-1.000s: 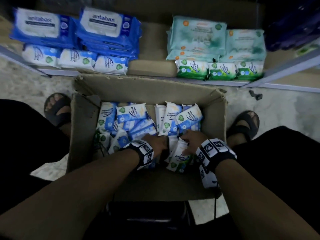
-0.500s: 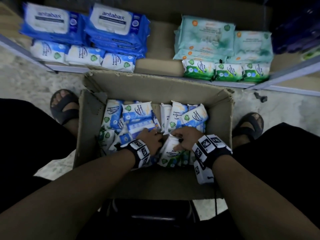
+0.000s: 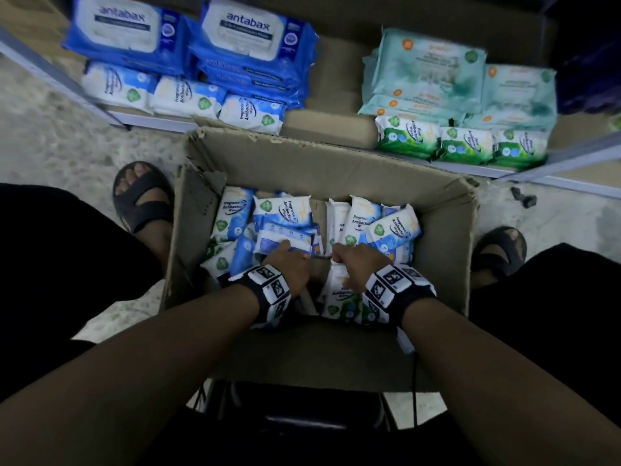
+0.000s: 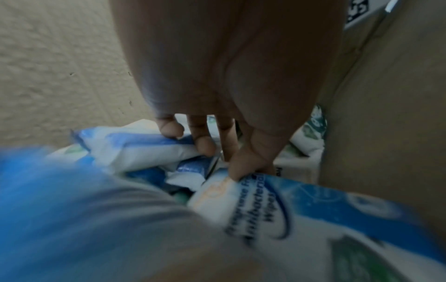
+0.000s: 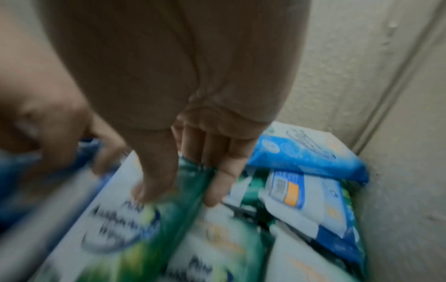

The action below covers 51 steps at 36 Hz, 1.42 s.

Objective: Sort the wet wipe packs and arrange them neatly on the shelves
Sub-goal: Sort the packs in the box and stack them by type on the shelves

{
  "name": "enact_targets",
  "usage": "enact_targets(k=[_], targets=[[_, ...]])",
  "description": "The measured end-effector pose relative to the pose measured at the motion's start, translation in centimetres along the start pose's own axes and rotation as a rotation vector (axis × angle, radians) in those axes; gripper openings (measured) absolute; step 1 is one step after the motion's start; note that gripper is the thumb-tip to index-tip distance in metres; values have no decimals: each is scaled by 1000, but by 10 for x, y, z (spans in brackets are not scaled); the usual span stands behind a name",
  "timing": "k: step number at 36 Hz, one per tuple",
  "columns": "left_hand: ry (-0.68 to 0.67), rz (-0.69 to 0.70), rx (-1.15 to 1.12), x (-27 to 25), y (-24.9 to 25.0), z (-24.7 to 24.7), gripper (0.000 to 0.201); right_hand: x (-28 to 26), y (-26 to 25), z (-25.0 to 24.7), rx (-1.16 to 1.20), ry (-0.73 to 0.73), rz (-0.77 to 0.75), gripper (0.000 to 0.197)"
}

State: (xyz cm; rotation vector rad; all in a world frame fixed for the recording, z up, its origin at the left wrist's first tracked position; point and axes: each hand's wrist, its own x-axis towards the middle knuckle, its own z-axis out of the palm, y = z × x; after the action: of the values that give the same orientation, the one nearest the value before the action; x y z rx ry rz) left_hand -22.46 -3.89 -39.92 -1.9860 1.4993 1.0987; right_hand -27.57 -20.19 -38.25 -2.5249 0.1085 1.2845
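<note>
Wet wipe packs (image 3: 285, 227) fill the cardboard box (image 3: 447, 264) on the floor between the person's feet, small blue-and-white ones jumbled across it and green-and-white ones near its 6 o'clock wall. The left hand (image 3: 291, 264) reaches into the middle of the box; in the left wrist view its fingers (image 4: 205, 147) curl over one blue pack (image 4: 135, 150) while the thumb presses on another blue pack (image 4: 301, 206). The right hand (image 3: 353, 264) sits just beside it, at 3 o'clock from it, its thumb and fingers (image 5: 222, 181) closed around the top edge of a green pack (image 5: 135, 219); motion blur makes it hard to tell whether it grips one pack or two.

On the shelf (image 3: 336, 129) at 12 o'clock from the box, large blue Antabax packs (image 3: 255, 48) are stacked at 11 o'clock with three small blue packs (image 3: 184, 95) in a row in front. At 1 o'clock, pale teal packs (image 3: 426, 72) are stacked behind three small green packs (image 3: 463, 146).
</note>
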Motion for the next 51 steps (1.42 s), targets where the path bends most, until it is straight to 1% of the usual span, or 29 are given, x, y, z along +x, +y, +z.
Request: enact_targets(k=[3,5,8,11,14,16,21,23,25,28,31,34,37,39,41,43,44,45,47,49,51], targets=[[-10,12,7,-2,-5,2,28,6,-3,9,-47,24,-12,54],[-3,22,-1,-3,-9,4,26,12,-6,11,-86,-11,-34,55],[42,26,-45,-6,-12,6,25,19,-9,11,-183,-51,-37,47],[92,23,-142,-8,-13,3,21,20,-11,12,-243,-73,-50,41],[137,25,-201,-8,-14,-1,21,18,-10,13,-260,-71,-107,51],[154,26,-223,-8,-14,-2,22,14,-9,15,-239,-37,-140,57],[146,33,-274,-8,-13,-4,23,5,-6,19,-225,15,-168,59],[149,25,-315,-8,-14,-2,22,5,-6,16,-281,18,-166,50],[174,3,-386,-10,-16,-2,23,5,-8,14,-367,-32,-156,38],[222,-36,-533,-15,-17,-3,26,0,-13,21,-463,-59,-137,34],[283,-83,-611,-22,-19,-5,28,-4,-15,29,-459,-21,-116,36],[329,-140,-659,-30,-28,-10,25,-1,-18,27,-439,4,-153,30],[349,-250,-667,-38,-41,-14,18,5,-21,15,-359,26,-153,27],[327,-360,-606,-44,-48,-14,16,9,-26,7,-262,38,-131,28],[291,-464,-564,-50,-54,-12,19,11,-33,1,-149,54,-134,23],[256,-544,-592,-55,-58,-8,28,13,-38,0,-45,81,-137,19],[228,-571,-619,-57,-60,-5,36,14,-41,1,-9,100,-133,19],[194,-588,-648,-58,-61,-2,46,14,-44,1,17,120,-123,20],[142,-615,-693,-61,-61,3,60,16,-47,1,77,176,-109,32],[136,-659,-732,-61,-59,7,64,18,-49,2,147,243,-98,47],[130,-711,-773,-59,-57,9,70,20,-51,2,204,274,-88,58]])
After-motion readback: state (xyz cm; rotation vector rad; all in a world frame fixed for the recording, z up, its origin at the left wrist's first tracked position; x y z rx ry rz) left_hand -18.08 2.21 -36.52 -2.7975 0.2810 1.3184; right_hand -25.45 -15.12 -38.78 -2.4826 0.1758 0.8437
